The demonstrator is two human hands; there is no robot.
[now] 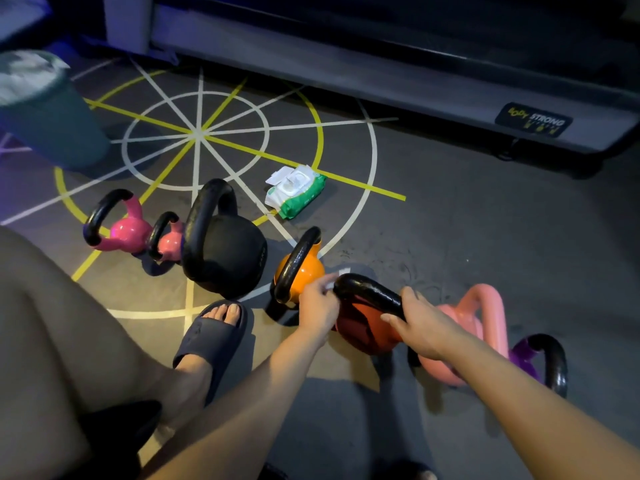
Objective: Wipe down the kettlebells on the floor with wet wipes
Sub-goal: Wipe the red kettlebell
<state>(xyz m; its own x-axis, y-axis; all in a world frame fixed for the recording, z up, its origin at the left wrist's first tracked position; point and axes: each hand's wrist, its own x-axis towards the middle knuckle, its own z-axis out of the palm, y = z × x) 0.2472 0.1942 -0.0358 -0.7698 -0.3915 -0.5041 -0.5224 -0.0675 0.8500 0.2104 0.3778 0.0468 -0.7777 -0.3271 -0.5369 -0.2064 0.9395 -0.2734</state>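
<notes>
Red kettlebell (363, 332): on the floor (450, 220) in the near row, between the orange kettlebell (304, 268) and the salmon-pink kettlebell (485, 306).
Left hand (317, 304): fingers curled, pinching a white wet wipe (329, 286) against the left end of the black handle (370, 292).
Right hand (424, 325): wrapped round the handle's right end, bracing it.
Tipping risk: a hard rub could rock the bell into the orange one just beside it.
Foot risk: a sandalled foot (214, 327) sits near; a toppled bell could roll onto bare toes.
Wipe risk: the small wipe may bunch or slip, and the pack (294, 190) lies well apart, on the far side.
Light: dim, so missed patches seem likely.
</notes>
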